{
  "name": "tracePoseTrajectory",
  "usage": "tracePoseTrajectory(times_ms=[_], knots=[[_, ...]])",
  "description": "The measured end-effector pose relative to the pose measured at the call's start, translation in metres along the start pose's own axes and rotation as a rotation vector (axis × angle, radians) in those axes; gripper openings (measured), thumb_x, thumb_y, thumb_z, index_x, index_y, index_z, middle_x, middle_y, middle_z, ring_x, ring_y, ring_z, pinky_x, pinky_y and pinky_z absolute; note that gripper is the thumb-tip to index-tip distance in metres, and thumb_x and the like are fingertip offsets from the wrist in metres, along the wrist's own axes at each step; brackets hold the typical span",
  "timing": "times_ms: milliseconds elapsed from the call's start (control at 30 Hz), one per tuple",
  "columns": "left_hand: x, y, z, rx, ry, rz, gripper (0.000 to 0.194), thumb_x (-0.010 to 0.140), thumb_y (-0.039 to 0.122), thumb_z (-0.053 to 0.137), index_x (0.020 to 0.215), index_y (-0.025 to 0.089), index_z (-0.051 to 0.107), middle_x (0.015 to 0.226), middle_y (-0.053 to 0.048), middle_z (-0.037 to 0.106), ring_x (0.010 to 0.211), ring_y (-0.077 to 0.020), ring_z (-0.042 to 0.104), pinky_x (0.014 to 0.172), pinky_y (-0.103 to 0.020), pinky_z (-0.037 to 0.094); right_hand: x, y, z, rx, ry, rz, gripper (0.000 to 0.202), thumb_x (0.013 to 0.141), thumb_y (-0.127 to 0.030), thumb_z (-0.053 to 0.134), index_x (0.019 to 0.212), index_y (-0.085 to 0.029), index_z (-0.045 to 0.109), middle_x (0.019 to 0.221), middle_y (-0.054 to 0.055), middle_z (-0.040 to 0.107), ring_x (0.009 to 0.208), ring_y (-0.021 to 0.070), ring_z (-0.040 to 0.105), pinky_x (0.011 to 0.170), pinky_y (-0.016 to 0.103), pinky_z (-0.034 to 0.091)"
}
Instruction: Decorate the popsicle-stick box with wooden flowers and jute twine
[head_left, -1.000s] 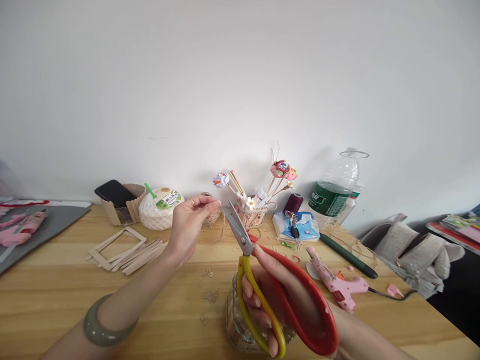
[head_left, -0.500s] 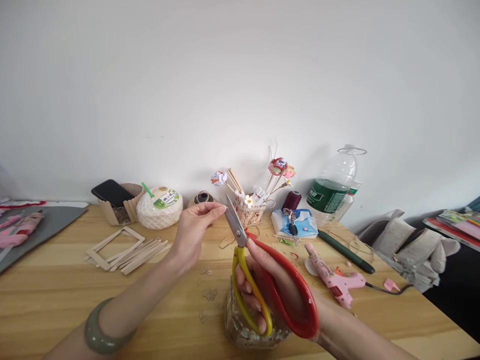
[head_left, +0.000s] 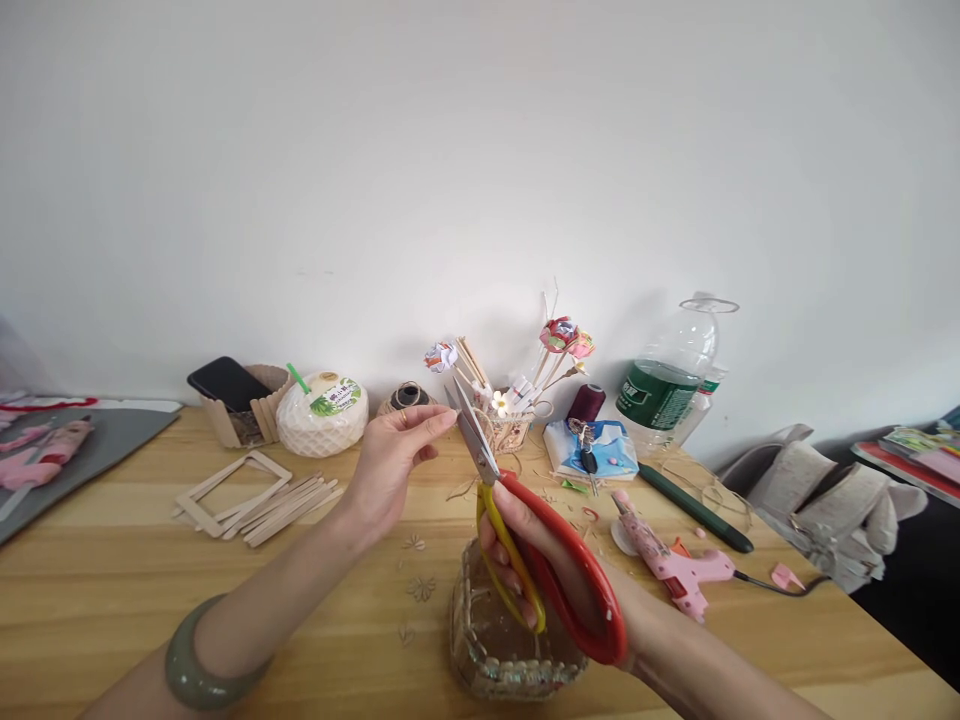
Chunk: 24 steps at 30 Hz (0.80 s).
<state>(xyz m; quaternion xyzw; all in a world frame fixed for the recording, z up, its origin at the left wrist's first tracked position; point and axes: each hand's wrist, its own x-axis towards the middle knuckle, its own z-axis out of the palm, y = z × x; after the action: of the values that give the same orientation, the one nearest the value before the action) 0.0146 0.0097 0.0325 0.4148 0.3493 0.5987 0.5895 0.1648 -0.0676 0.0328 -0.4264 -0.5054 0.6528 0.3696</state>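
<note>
My left hand (head_left: pixel 394 465) is raised over the table with thumb and forefinger pinched together; what they hold is too small to make out. Right beside those fingertips are the blades of the scissors (head_left: pixel 475 437), slightly apart and pointing up and to the left. My right hand (head_left: pixel 525 545) grips the scissors by their red and yellow handles. Below it stands a decorated box with a beaded rim (head_left: pixel 517 672), partly hidden by the hand and handles. Several small flower shapes (head_left: pixel 421 589) lie on the wood left of the box.
Behind are a stick holder with a phone (head_left: pixel 229 385), a wrapped coconut (head_left: pixel 322 415), a flower pot (head_left: pixel 506 430) and a bottle (head_left: pixel 660 390). A pink glue gun (head_left: pixel 675 565) lies right; wooden sticks (head_left: pixel 292 508) and frames (head_left: pixel 232 495) lie left.
The scissor blades have opened a little, and the handles have swung slightly up and closer together. More of the box shows below. My left hand has barely shifted.
</note>
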Motion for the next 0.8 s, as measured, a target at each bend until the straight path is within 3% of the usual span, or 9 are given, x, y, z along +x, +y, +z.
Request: tracePoseTrajectory(times_ms=[300,500,600,800], knots=[[-0.003,0.004,0.000,-0.020,-0.110,0.012,0.021,0.067,0.032,0.075,0.080,0.018,0.065,0.082,0.001,0.061,0.077,-0.0096,0.054,0.065,-0.019,0.047,0.003,-0.004,0.002,-0.128,0.036,-0.035,0.053,0.072,-0.070,0.051,0.060,-0.019,0.041,0.045,-0.008,0.039,0.032,0.0039,0.035,0.029,0.016,0.030],[-0.001,0.007,0.000,-0.065,-0.374,-0.019,0.033,0.077,0.033,0.066,0.109,0.024,0.062,0.104,-0.003,0.065,0.076,-0.0100,0.058,0.063,-0.020,0.050,0.004,-0.003,0.002,-0.158,0.043,-0.030,0.055,0.072,-0.073,0.047,0.060,-0.019,0.041,0.042,-0.009,0.038,0.031,0.0036,0.033,0.029,0.016,0.030],[0.003,0.004,-0.002,-0.060,-0.408,-0.041,0.028,0.076,0.035,0.067,0.100,0.020,0.068,0.093,-0.005,0.069,0.079,-0.0121,0.060,0.067,-0.020,0.050,0.004,-0.003,0.002,-0.182,0.070,-0.034,0.056,0.070,-0.074,0.048,0.058,-0.019,0.040,0.042,-0.009,0.038,0.030,0.0033,0.032,0.029,0.016,0.029],[0.010,-0.002,-0.007,-0.040,-0.350,-0.041,0.018,0.073,0.031,0.070,0.086,0.019,0.072,0.078,-0.001,0.067,0.072,-0.0099,0.058,0.065,-0.019,0.048,0.010,-0.004,-0.001,-0.125,0.027,-0.025,0.054,0.071,-0.072,0.049,0.059,-0.020,0.039,0.042,-0.009,0.038,0.029,0.0029,0.032,0.029,0.015,0.028]])
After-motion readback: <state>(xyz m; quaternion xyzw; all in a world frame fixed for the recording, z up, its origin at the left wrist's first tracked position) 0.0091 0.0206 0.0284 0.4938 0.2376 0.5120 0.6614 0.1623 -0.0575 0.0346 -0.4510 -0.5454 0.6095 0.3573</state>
